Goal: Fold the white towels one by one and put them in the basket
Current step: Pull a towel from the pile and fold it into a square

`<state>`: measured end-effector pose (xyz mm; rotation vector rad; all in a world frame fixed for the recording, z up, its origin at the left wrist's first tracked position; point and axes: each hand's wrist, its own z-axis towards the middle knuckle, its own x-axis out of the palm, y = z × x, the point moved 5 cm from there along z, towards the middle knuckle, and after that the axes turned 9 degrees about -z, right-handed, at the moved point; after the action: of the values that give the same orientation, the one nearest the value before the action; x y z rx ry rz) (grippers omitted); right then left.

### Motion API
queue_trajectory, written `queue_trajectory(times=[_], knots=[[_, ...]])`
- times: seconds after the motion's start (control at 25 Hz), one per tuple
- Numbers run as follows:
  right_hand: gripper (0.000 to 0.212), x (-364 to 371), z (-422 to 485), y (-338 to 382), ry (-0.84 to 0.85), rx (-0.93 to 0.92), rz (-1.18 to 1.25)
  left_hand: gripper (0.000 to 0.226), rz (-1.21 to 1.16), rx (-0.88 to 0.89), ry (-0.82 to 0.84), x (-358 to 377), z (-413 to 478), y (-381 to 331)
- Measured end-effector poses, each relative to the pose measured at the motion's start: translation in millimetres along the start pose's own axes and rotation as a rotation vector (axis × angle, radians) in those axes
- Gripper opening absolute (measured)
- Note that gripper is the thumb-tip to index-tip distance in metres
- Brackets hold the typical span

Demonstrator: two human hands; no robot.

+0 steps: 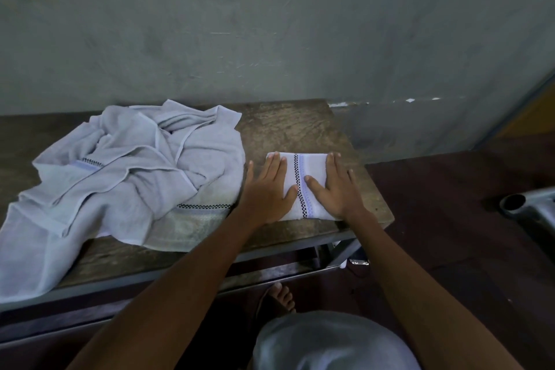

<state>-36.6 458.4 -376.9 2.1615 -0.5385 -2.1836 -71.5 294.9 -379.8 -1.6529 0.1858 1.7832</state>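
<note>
Backed against a grey wall: a worn wooden table on a metal frame, filling the left and centre of the frame. Heaped over its left half, a crumpled pile of white towels, unfolded, one end drooping over the front edge at lower left. Reaching up from the bottom of the frame, two bare forearms, roughly parallel. Left hand flat, palm down, fingers straight and together, pressing the left part of the folded towel, its outer side just beside the pile. Right hand likewise flat and released, thumb spread inward, pressing the right part; nothing clenched or grasped. Folded towel itself a small white rectangle right of centre, near the table's front right corner, checkered black-and-blue stripe running between the two thumbs. Bare wood behind it up to the wall; only a narrow strip to its right before the edge. Under the table, a bare foot. At the far right, the open end of a metal tube.
</note>
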Motion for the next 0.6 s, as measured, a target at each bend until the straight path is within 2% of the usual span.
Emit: queue_trajectory(times=[0.08,0.16,0.2,0.28,0.44,0.52,0.6], knots=[[0.075,-8.9,-2.9,-3.8,0.009,0.051,0.246,0.089,-0.095,-0.130,0.031,-0.2,-8.0,3.4],[0.048,-21.2,-13.4,-10.4,-0.020,0.121,0.475,0.084,-0.194,-0.218,-0.005,-6.9,-20.4,3.3],[0.040,-27.4,-19.1,-11.4,-0.041,0.139,0.470,0.077,-0.250,-0.240,-0.020,-11.2,-23.4,2.1],[0.039,-34.8,-26.4,-7.4,-0.032,0.149,0.344,0.066,-0.355,-0.290,-0.034,-19.8,-23.5,-0.2],[0.043,-33.0,-28.4,4.6,0.056,0.214,0.215,0.068,-0.658,-0.474,-0.008,-17.4,-23.0,-2.5],[0.040,-36.2,-30.1,3.7,0.062,0.275,0.246,0.067,-0.790,-0.546,-0.049,-18.9,-24.7,-3.2],[0.029,-33.0,-34.2,-1.6,0.073,0.345,0.425,0.063,-0.856,-0.549,-0.094,-22.3,-26.8,-5.1]])
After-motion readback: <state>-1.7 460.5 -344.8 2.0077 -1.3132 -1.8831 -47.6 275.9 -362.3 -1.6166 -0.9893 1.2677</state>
